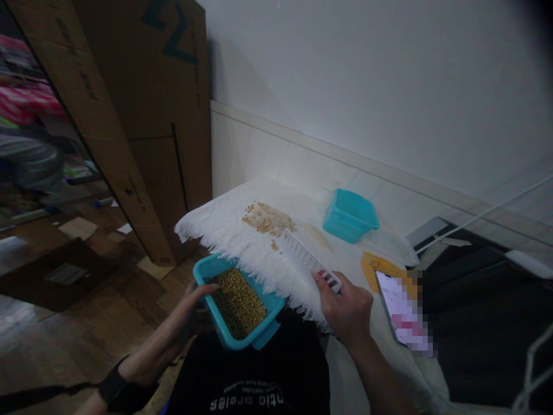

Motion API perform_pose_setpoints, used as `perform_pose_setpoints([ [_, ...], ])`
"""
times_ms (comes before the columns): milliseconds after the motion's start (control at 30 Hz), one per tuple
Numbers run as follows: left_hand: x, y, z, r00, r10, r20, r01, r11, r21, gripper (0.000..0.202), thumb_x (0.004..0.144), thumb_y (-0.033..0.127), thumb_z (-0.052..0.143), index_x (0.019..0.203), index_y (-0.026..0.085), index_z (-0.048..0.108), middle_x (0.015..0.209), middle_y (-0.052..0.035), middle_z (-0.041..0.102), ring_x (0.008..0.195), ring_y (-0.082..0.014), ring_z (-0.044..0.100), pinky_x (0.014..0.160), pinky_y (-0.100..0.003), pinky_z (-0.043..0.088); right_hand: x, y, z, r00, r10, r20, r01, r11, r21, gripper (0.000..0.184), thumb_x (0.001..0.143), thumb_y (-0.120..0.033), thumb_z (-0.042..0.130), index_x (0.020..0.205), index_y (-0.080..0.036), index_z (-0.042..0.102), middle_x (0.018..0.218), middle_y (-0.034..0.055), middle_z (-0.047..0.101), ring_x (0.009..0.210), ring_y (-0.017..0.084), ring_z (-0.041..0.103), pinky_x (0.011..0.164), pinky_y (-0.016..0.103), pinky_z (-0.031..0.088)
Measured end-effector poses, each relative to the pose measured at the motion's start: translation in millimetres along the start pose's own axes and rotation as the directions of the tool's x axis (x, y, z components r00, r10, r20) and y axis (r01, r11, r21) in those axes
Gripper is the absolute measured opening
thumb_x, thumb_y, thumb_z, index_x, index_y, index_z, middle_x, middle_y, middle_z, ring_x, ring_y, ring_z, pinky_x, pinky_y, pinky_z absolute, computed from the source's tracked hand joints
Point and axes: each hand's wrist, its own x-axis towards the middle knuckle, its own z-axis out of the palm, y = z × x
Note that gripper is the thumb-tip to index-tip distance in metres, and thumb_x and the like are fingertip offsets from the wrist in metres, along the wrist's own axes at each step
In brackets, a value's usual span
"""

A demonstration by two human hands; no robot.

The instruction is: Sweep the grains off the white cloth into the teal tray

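Observation:
My left hand [195, 302] grips the left rim of a teal plastic container [266, 329], its thumb over the edge. Yellowish beans [244, 302] fill its bottom, with a darker greenish patch on the left. The container is held below the table's fringed edge, above my lap. In my right hand [349, 310] is a long, narrow white plastic slotted tray [300, 251], held at its near end over the white cloth [228, 216]. Beyond the tray's far end, a spread of pale grains and yellow beans [265, 219] lies on the cloth.
A second teal container [351, 216] stands farther back on the table. To the right, a phone [395, 305] lies by an orange-yellow patch [369, 271]. A tall cardboard box [168, 115] rises at the left, and a white wall [367, 75] runs behind the table.

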Motion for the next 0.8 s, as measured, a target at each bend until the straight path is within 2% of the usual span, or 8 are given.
perform_pose_setpoints([
  [200,4,-4,-2.3,1.0,-0.01,0.015,0.01,1.0,-0.014,0.077,0.086,0.056,0.085,0.151,0.03,0.051,0.114,-0.0099,0.079,0.089,-0.0312,0.083,0.082,-0.044,0.067,8,-5,3,0.998,-0.059,-0.003,0.059,0.998,0.025,0.061,0.117,-0.056,0.054,0.075,-0.018,0.078,0.053,0.0023,0.072,0.039,0.016,0.067,0.044,0.023,0.044],
  [433,7,-5,-5.5,1.0,-0.002,-0.021,0.002,1.0,0.001,0.085,0.079,0.059,0.089,0.151,0.03,0.055,0.109,-0.0102,0.081,0.09,-0.0324,0.081,0.081,-0.044,0.065,14,-13,-2,0.992,-0.123,-0.021,0.124,0.992,0.017,0.061,0.119,-0.053,0.053,0.075,-0.017,0.077,0.052,0.0013,0.071,0.038,0.015,0.069,0.044,0.022,0.046],
  [600,7,-5,-5.4,1.0,-0.003,-0.019,0.002,1.0,-0.016,0.082,0.08,0.057,0.089,0.15,0.032,0.053,0.105,-0.0082,0.081,0.087,-0.0318,0.082,0.081,-0.046,0.067,13,-14,-6,0.989,-0.145,-0.024,0.145,0.989,0.007,0.059,0.118,-0.051,0.055,0.076,-0.016,0.077,0.055,0.0016,0.073,0.04,0.015,0.07,0.045,0.022,0.047],
  [800,6,-2,-3.7,1.0,0.005,-0.018,-0.005,1.0,-0.021,0.08,0.079,0.057,0.089,0.146,0.031,0.056,0.107,-0.0088,0.08,0.092,-0.0336,0.082,0.08,-0.045,0.067,14,-16,-1,0.988,-0.155,-0.018,0.156,0.986,0.058,0.056,0.118,-0.047,0.056,0.077,-0.015,0.078,0.054,0.0013,0.073,0.038,0.015,0.069,0.043,0.022,0.046],
])
